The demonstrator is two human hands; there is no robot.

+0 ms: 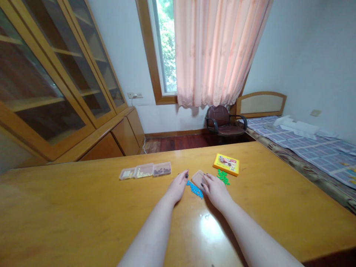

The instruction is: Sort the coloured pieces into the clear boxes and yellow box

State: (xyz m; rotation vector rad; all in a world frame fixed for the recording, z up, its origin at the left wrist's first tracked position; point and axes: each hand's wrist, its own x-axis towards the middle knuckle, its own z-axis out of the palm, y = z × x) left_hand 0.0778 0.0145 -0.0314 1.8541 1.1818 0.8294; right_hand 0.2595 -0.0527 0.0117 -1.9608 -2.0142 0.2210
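My right hand [217, 188] grips the near right side of a small clear plastic box [198, 178], its fingers curled over the rim. Just left of the box is my left hand [178, 186], its fingertips drawn together; whether something small is between them I cannot make out. Between my hands a loose pile of small blue pieces [195, 190] lies on the table, close by the box. A second pile, of small green pieces [223, 177], lies beyond my right hand.
Three clear boxes stand in a row to the left: one with dark pieces [162, 169], two with pale pieces [144, 171]. A yellow printed box [226, 164] lies behind the green pile. Past the wooden table [83, 215] are a chair [222, 120], a bed and a glass cabinet.
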